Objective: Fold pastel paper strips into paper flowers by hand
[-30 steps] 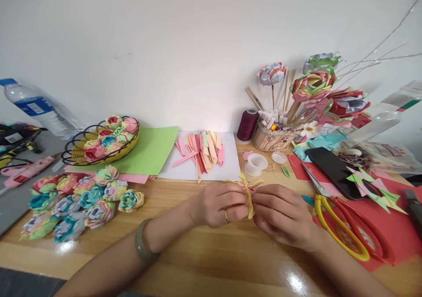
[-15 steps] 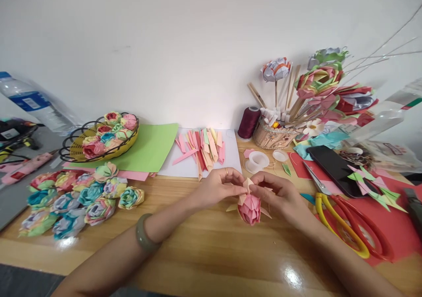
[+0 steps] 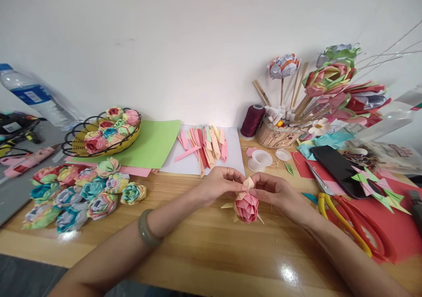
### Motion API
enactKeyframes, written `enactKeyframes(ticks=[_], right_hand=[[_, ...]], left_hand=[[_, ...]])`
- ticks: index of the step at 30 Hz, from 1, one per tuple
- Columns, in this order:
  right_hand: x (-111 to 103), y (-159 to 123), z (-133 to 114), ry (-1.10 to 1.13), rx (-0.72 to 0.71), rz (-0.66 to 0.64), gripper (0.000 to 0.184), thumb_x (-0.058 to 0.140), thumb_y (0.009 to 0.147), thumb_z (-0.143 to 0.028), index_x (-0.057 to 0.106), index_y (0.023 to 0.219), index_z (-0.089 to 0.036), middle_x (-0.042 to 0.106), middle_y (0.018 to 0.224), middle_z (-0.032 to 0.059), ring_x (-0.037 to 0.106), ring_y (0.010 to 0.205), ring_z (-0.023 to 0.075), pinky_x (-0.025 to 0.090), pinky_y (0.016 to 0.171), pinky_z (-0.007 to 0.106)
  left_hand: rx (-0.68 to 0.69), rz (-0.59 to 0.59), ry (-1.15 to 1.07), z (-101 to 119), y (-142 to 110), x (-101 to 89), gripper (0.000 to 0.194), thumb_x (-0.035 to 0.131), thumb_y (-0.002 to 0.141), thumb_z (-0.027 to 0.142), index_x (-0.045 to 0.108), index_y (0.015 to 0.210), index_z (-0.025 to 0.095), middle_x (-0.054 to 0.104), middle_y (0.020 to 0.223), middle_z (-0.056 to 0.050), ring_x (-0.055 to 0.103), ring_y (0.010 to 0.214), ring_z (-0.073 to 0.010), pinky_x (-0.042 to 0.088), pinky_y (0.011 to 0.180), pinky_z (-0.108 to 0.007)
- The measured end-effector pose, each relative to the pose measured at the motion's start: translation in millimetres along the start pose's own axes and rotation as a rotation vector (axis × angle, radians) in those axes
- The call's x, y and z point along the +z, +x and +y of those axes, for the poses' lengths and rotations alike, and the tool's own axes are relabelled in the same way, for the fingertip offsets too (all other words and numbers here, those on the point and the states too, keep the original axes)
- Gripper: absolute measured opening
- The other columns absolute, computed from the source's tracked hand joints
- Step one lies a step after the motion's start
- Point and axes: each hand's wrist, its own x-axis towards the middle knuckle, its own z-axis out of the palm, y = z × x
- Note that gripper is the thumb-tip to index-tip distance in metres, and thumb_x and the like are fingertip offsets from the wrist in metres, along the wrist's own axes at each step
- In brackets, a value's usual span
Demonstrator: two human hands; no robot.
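Note:
Both hands pinch a pink paper flower (image 3: 247, 207) with pale peach outer petals, held above the wooden table (image 3: 211, 253). My left hand (image 3: 221, 185) closes on its upper left side, thumb and fingers at a peach petal (image 3: 248, 183) that stands up at the top. From the right, my right hand (image 3: 273, 191) grips the same upper part, thumb against the pink folds. Thin pale petal tips stick out at the flower's lower left and right. The fingers partly hide the flower's far side.
Folded paper strips (image 3: 206, 147) lie on white paper behind my hands. Several finished paper flowers (image 3: 99, 205) and a yellow basket (image 3: 79, 145) are at left. Right are scissors (image 3: 349, 226), a phone (image 3: 343, 169), a thread spool (image 3: 252, 121), a tape roll (image 3: 262, 158) and a flower-filled basket (image 3: 278, 136).
The flower has turned and tilted slightly in my fingers, and its peach outer petals show in different places. My right-hand fingers have shifted a little. The camera view has moved slightly.

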Motion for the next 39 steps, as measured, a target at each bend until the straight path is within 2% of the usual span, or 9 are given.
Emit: enactKeyframes(ticks=[6, 15, 22, 30, 36, 39], right_hand=[[0, 0, 6, 0.001, 0.066, 0.021, 0.022, 0.064, 0.071, -0.035, 0.060, 0.076, -0.014, 0.063, 0.073, 0.0014, 0.058, 0.067, 0.0139, 0.044, 0.065, 0.028], [-1, 6, 8, 0.047, 0.168, -0.015, 0.025, 0.068, 0.064, -0.036, 0.060, 0.072, -0.014, 0.062, 0.071, 0.0011, 0.057, 0.067, 0.0139, 0.042, 0.066, 0.028], [1, 4, 8, 0.036, 0.180, 0.007, 0.024, 0.067, 0.064, -0.035, 0.059, 0.073, -0.014, 0.061, 0.072, 0.0012, 0.056, 0.067, 0.0137, 0.042, 0.067, 0.028], [9, 5, 13, -0.081, 0.133, 0.095, 0.025, 0.064, 0.068, -0.037, 0.055, 0.073, -0.014, 0.056, 0.069, -0.0007, 0.051, 0.061, 0.0110, 0.039, 0.059, 0.026], [4, 4, 11, -0.017, 0.125, -0.022, 0.024, 0.066, 0.068, -0.035, 0.054, 0.074, -0.015, 0.057, 0.071, -0.0005, 0.053, 0.065, 0.0114, 0.039, 0.061, 0.026], [4, 4, 10, 0.049, 0.118, -0.036, 0.026, 0.068, 0.066, -0.034, 0.053, 0.075, -0.015, 0.058, 0.072, -0.0005, 0.054, 0.066, 0.0117, 0.040, 0.062, 0.026]], left_hand=[[-0.024, -0.005, 0.060, -3, 2, -2.0, 0.014, 0.070, 0.055, 0.017, 0.061, 0.064, 0.010, 0.058, 0.057, 0.002, 0.051, 0.052, -0.0062, 0.038, 0.054, -0.021], [-0.162, -0.023, 0.089, -2, 3, -6.3, 0.018, 0.069, 0.053, 0.017, 0.062, 0.068, 0.011, 0.057, 0.056, 0.002, 0.051, 0.050, -0.0064, 0.038, 0.051, -0.021], [-0.092, -0.048, 0.156, 0, 3, -7.2, 0.014, 0.068, 0.054, 0.015, 0.060, 0.064, 0.010, 0.057, 0.058, 0.001, 0.051, 0.053, -0.0064, 0.039, 0.054, -0.021], [0.010, -0.016, 0.257, -11, 8, -9.0, 0.016, 0.068, 0.057, 0.020, 0.055, 0.064, 0.012, 0.057, 0.060, 0.002, 0.050, 0.054, -0.0071, 0.038, 0.053, -0.021], [-0.033, -0.051, 0.250, -5, 6, -9.0, 0.011, 0.067, 0.056, 0.014, 0.060, 0.064, 0.011, 0.059, 0.062, 0.001, 0.052, 0.058, -0.0077, 0.040, 0.061, -0.022], [-0.043, -0.042, 0.228, -1, 4, -8.1, 0.012, 0.067, 0.055, 0.014, 0.060, 0.065, 0.012, 0.059, 0.063, 0.001, 0.052, 0.059, -0.0073, 0.040, 0.062, -0.022]])
